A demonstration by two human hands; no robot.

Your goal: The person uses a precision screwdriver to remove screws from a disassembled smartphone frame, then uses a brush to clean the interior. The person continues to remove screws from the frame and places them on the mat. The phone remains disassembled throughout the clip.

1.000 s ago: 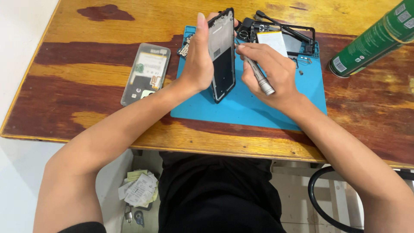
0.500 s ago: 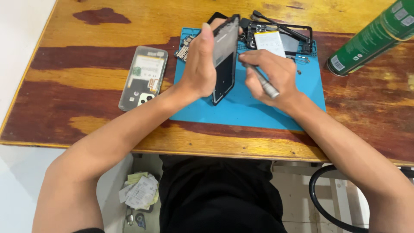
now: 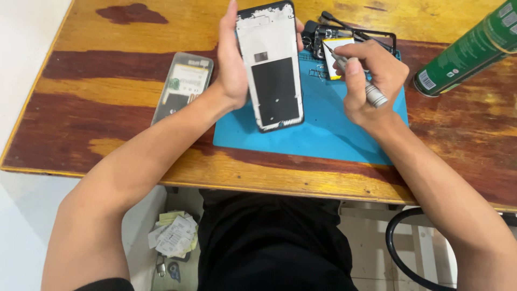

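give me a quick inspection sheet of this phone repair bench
surface: worn brown wooden table with blue rubber mat
job's things: opened black phone frame, held upright; slim silver metal screwdriver
clutter: clear phone back cover; green spray can; white battery with black parts
grippers: left hand grips frame; right hand holds screwdriver
cables: black cable below table
surroundings: crumpled papers on floor

Bare blue rubber work mat [image 3: 323,134] in front of both hands: open. Far mat edge crowded by a black phone frame with loose parts [image 3: 353,37]. Green spray can [image 3: 468,48] blocks right; translucent phone back cover [image 3: 183,86] lies left.
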